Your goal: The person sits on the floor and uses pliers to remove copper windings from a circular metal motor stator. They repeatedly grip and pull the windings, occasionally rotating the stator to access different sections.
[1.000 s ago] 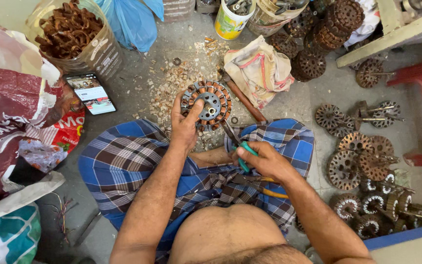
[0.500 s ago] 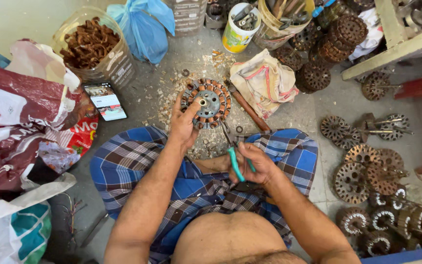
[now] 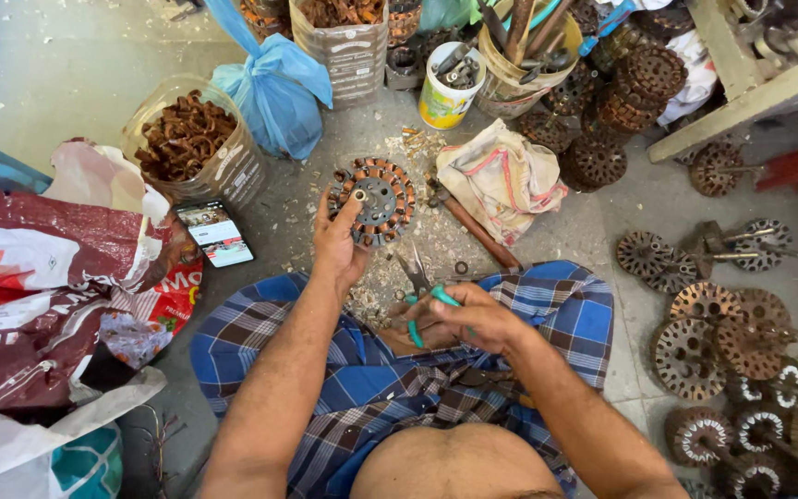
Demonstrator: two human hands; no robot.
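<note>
A round motor stator with copper windings around its rim lies on the concrete floor in front of me. My left hand grips its near edge, thumb up on the hub. My right hand is closed around pliers with green handles, jaws pointing toward the stator, a short way to its right. Wood-coloured shavings and scraps litter the floor between both hands. My legs, under a blue checked cloth, are folded beneath my arms.
A phone lies left of the stator beside a bag of copper coils. A blue bag, a small bucket of tools and a cloth bag stand behind. Several rusty stator cores cover the right floor; sacks lie left.
The view has tilted so everything sits lower in frame. My right hand has turned the pliers slightly and shifted a little left; my left hand stays on the stator.
</note>
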